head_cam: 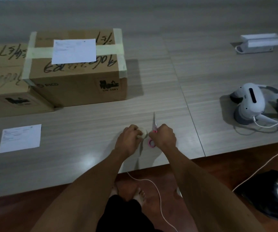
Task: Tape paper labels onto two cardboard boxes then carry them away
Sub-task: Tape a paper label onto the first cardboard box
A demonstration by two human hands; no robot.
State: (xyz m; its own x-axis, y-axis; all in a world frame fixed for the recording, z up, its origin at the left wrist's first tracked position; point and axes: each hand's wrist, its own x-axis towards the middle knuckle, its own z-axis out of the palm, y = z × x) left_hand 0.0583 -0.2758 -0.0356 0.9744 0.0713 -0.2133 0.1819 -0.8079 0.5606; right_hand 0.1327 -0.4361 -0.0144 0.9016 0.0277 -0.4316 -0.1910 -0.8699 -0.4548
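The small, light tape roll (142, 133) is clamped in the left hand (129, 139), scissors (153, 131) gripped by the right hand (164, 136); its sticky, limp free end is best pinched at the edge.

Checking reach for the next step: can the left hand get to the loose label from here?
Probably yes: bare table lies between the left hand and the label, but the hand holds the tape roll.

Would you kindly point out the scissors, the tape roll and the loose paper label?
scissors (154, 122), head view, blades.
tape roll (143, 132), head view, exposed side.
loose paper label (20, 138), head view, sheet's middle.
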